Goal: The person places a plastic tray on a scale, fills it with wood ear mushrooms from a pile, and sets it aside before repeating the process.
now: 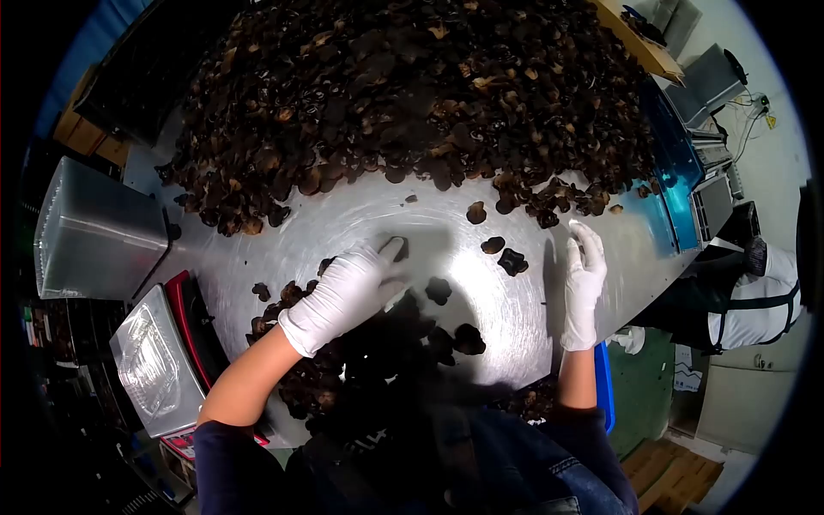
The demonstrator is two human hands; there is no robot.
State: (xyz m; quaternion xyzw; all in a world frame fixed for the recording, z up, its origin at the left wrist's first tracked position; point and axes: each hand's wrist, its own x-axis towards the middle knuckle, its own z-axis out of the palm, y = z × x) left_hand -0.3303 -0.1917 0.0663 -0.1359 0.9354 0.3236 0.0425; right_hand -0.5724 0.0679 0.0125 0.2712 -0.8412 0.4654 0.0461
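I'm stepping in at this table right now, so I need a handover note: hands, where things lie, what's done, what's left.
Left hand: gloved, open, fingertips on one dark piece.
Right hand: gloved, open, empty, resting on the metal table.
Big pile lies at the far side; small heap by the left forearm; loose pieces between the hands.
Done: seemingly only the small heap.
Left: the big pile, nearly all.

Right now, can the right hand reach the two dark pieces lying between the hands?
Probably yes: the right hand lies open on the metal table beside the two dark pieces, with only bare tabletop between them.
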